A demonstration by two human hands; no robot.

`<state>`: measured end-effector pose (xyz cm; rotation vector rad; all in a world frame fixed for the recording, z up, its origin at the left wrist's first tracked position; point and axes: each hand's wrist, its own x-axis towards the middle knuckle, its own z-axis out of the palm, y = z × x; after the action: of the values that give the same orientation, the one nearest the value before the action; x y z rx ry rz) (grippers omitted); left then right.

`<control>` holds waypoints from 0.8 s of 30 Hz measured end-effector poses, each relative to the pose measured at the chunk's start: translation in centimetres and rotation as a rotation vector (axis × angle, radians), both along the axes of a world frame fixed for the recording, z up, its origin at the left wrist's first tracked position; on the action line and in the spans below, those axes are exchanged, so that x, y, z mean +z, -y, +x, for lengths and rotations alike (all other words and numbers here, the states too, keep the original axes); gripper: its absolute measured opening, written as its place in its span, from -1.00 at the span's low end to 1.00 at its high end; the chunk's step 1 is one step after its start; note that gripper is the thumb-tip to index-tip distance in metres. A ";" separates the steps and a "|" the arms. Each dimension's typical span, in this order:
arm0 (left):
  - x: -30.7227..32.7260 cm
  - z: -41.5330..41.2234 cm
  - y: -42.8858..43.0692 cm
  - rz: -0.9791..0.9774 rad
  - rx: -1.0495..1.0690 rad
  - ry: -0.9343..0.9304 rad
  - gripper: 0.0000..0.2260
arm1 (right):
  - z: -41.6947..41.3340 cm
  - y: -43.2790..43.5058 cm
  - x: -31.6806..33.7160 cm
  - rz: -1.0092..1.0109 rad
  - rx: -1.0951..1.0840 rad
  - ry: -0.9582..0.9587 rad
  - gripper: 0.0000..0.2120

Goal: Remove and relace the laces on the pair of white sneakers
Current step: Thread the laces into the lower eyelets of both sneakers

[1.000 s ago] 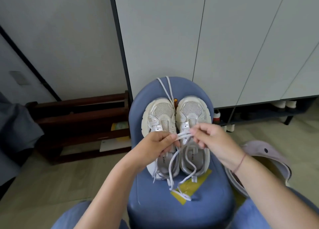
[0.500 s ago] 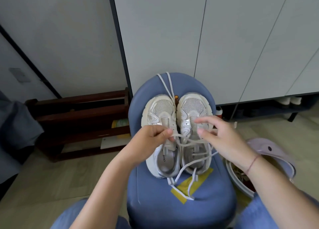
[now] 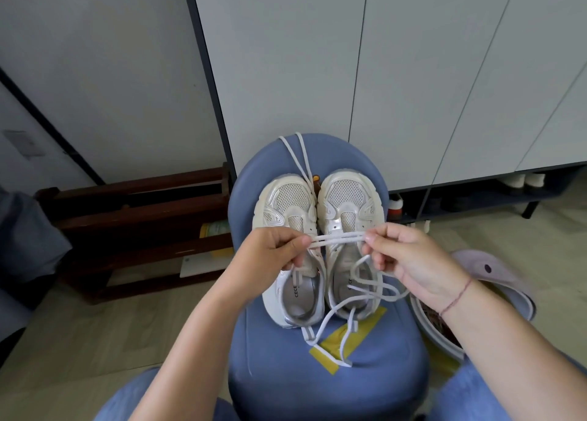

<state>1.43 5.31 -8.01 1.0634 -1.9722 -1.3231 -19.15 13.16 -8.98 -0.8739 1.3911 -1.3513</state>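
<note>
Two white sneakers stand side by side, toes away from me, on a blue padded stool [image 3: 381, 373]: the left sneaker [image 3: 287, 211] and the right sneaker [image 3: 347, 204]. A white lace [image 3: 336, 239] is stretched in a doubled strand above them. My left hand [image 3: 270, 255] pinches its left end, and my right hand [image 3: 403, 255] pinches its right end. The rest of that lace loops loosely over the right sneaker's opening and trails onto the stool. Another white lace [image 3: 298, 157] lies over the stool's far edge, running between the toes.
Yellow tape [image 3: 365, 328] is stuck on the stool under the lace ends. Grey cabinet doors [image 3: 413, 71] stand behind. A dark wooden rack [image 3: 136, 217] is at the left. A white bin with a pale lid [image 3: 495, 274] stands at the right.
My hands have drawn apart sideways, pulling the doubled lace taut above the sneakers. The loose loops now hang over the right sneaker.
</note>
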 end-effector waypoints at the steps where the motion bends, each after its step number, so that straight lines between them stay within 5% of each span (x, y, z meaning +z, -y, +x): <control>1: -0.1 0.0 0.0 0.027 0.028 -0.044 -0.69 | -0.1 -0.1 -0.2 0.050 0.034 -0.029 -0.88; 4: -0.1 -0.3 0.0 0.105 0.077 -0.151 -0.86 | 0.0 -0.5 -0.4 0.155 0.202 -0.332 -0.93; 7: -0.1 -0.9 -0.2 0.117 0.054 -0.152 -0.88 | 0.6 -0.1 0.0 0.024 0.154 -0.516 -0.86; 14: -0.1 -2.5 -0.8 0.134 0.053 -0.140 -0.89 | 1.7 0.8 0.1 -0.128 0.122 -0.436 -0.91; 21: -1.0 -6.0 -0.1 0.057 0.129 -0.082 -0.71 | -2.8 3.7 1.5 -0.057 -0.111 -0.372 -0.91; 24: -1.5 -7.9 0.2 0.124 0.146 -0.119 -0.82 | -4.7 5.2 0.9 -0.027 -0.156 -0.389 -0.91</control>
<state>-6.48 5.10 -9.46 1.1357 -1.7121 -1.4095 -23.89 7.95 -8.10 -1.1071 1.7719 -1.3664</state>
